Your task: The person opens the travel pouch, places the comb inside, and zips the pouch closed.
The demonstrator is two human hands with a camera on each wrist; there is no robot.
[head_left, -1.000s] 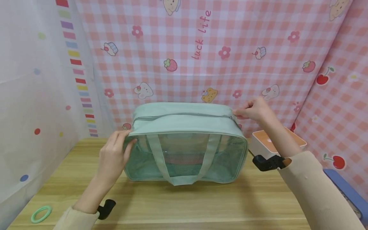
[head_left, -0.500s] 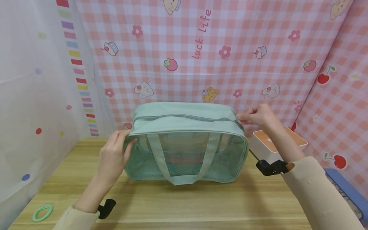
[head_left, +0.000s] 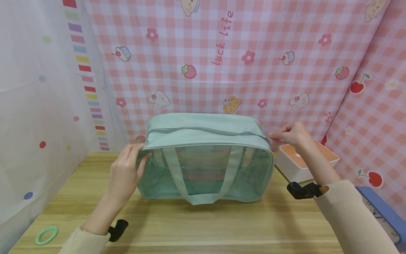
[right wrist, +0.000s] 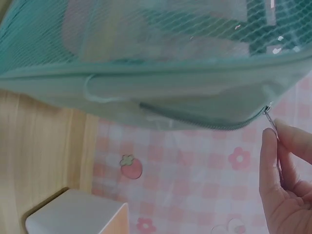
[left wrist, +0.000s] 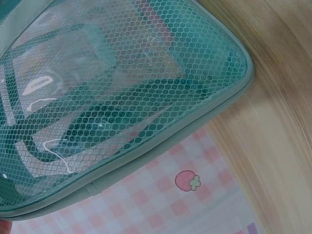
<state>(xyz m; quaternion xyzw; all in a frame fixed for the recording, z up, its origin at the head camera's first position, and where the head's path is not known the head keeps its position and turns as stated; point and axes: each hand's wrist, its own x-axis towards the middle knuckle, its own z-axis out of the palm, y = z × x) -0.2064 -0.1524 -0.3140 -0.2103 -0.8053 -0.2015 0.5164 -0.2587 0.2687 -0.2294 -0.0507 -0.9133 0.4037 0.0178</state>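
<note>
A mint-green bag (head_left: 206, 139) with clear and mesh panels stands upright on the wooden table in the head view. Its zipper (head_left: 203, 128) runs along the top and bends down the right end. My left hand (head_left: 124, 168) grips the bag's upper left corner, thumb on the front. At the upper right end, my right hand (head_left: 293, 134) pinches the zipper pull (right wrist: 271, 121) between thumb and forefinger, plain in the right wrist view. From there the zipper track curves on down the end panel. Mostly the mesh front (left wrist: 146, 92) shows in the left wrist view. A strap handle (head_left: 203, 199) hangs in front.
Right of the bag sits a white box (head_left: 293, 165) with an orange-brown top, under the right forearm. A blue-framed object (head_left: 383, 211) lies at the right edge. A green ring (head_left: 47, 235) rests at the front left. Checkered cloth (head_left: 203, 53) hangs close behind.
My right hand has moved right and downward with the zipper pull, over the bag's top right end. The left hand stays at its corner.
</note>
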